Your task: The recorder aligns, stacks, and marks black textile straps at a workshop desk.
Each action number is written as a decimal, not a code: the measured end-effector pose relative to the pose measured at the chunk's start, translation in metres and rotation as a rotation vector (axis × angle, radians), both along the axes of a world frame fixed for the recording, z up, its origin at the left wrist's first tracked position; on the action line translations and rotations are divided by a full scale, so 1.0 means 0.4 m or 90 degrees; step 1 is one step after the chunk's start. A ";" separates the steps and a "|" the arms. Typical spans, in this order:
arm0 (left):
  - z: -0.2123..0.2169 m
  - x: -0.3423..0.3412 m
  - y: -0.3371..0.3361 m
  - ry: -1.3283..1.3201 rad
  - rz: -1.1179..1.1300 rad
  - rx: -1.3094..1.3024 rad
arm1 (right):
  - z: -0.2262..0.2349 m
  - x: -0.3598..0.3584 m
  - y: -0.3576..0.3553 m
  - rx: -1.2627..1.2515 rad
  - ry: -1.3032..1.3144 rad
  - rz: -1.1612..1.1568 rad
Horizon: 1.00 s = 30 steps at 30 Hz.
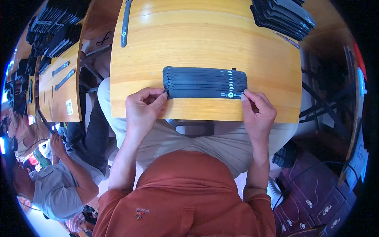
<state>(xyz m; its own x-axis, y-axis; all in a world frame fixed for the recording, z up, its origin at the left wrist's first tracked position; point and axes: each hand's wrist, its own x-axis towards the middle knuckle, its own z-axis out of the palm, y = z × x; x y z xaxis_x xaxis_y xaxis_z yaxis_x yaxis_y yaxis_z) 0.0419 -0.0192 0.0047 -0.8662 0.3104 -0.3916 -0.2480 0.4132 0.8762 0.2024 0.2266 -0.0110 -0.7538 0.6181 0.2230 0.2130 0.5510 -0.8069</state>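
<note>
L hand (141,110) & R hand (258,112) apart, each pinching a near corner of strap stack (197,83). Dk grey, overlapped; white marks (230,81) nr stack's R end.

The top edge crops the lone strap (126,24); the fanned straps (199,82) partly hide each other.

White lettering (226,94) with a round mark: on the front strap (193,94) of the fanned row, right end, upright. Straps behind (197,78): only part-covered white marks show, in a column. Lone strap (125,27), upper left of table: same style of white print, running lengthwise. Red shirt (205,215): small stitched emblem (140,213), letters above. White label (69,107), neighbouring table (51,113): print too small to read.
</note>
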 end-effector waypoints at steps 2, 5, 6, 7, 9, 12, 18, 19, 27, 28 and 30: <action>0.001 -0.001 -0.001 0.000 0.003 0.006 | 0.006 -0.001 -0.005 -0.033 -0.010 -0.005; 0.000 -0.002 -0.004 0.007 -0.006 -0.002 | -0.001 -0.002 -0.002 -0.006 0.004 -0.002; 0.002 -0.002 -0.003 0.009 -0.005 -0.007 | 0.002 -0.002 -0.004 -0.005 0.004 -0.003; 0.003 -0.001 -0.002 0.010 -0.005 -0.012 | 0.006 -0.002 -0.005 -0.006 -0.006 -0.005; 0.002 0.000 0.001 0.010 -0.001 -0.005 | 0.007 -0.001 -0.003 -0.006 -0.016 -0.009; -0.004 0.001 -0.003 0.013 0.002 0.006 | 0.002 -0.003 -0.003 0.007 -0.002 0.001; -0.002 -0.001 -0.002 0.024 -0.011 -0.005 | 0.010 -0.005 -0.001 0.032 -0.018 -0.001; 0.000 -0.001 0.000 0.019 -0.005 -0.010 | 0.011 -0.005 -0.001 0.027 -0.025 -0.003; 0.003 -0.001 0.003 0.012 0.006 -0.013 | 0.019 -0.010 -0.004 0.008 -0.049 -0.012; 0.004 -0.001 0.002 0.009 0.001 -0.017 | 0.022 -0.010 -0.004 0.013 -0.053 -0.009; 0.001 -0.002 0.002 0.013 -0.001 -0.014 | 0.025 -0.009 -0.002 0.020 -0.056 -0.008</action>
